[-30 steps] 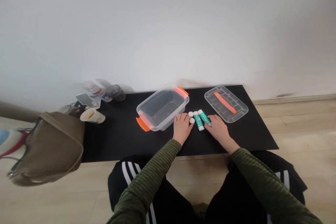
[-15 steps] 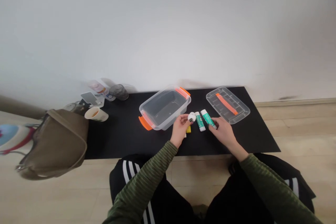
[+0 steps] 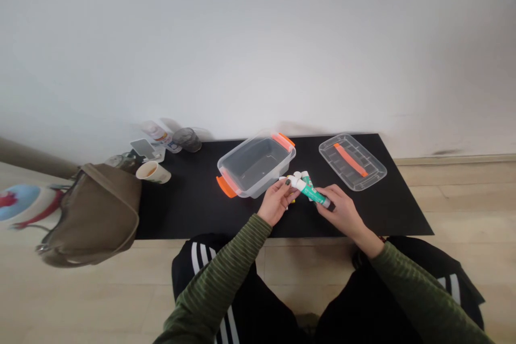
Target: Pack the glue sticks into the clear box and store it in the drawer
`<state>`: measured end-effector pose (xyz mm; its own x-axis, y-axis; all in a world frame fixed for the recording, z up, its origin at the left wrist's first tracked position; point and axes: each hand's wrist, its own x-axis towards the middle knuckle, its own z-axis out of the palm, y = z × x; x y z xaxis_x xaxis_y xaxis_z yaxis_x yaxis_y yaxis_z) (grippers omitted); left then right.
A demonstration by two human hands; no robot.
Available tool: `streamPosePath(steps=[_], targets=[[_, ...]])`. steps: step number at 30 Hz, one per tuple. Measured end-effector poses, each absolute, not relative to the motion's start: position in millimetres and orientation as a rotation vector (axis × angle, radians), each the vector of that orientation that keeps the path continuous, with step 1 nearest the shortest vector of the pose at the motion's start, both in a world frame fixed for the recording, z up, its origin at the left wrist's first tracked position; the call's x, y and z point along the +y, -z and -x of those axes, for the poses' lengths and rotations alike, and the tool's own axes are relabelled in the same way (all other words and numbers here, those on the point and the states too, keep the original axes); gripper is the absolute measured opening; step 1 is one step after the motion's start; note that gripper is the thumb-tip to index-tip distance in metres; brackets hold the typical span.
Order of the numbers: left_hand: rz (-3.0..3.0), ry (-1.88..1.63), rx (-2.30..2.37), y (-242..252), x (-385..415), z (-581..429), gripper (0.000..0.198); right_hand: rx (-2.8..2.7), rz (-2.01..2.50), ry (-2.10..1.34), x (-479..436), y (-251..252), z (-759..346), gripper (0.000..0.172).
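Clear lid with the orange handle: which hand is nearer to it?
Right. The right hand is just below the lid in view; the left hand is farther left, beside the clear box.

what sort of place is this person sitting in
Probably a plain indoor room, perhaps in a home or an office; the view doesn't settle which. A low black table stands by a bare white wall, over a pale floor that looks like wood or tile.
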<state>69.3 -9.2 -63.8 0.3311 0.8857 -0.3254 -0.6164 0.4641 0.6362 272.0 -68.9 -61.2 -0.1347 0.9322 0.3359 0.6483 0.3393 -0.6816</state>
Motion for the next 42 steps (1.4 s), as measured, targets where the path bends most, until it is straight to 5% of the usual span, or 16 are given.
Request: streamPosePath(steps=[21,31,42], targets=[[-0.53,-1.046,0.765,56,-14,-70,0.036,-1.815,1.407,-0.412,-73,55,-273,0.03],[-0.653,-1.034,0.788,52,-16,-67,0.037,-1.586,1.374,-0.708,-74,57,-273,0.025],[-0.767,-1.0,0.807,60,-15,-63,0.036,-1.2,1.393,-1.221,-72,69,-272,0.043]])
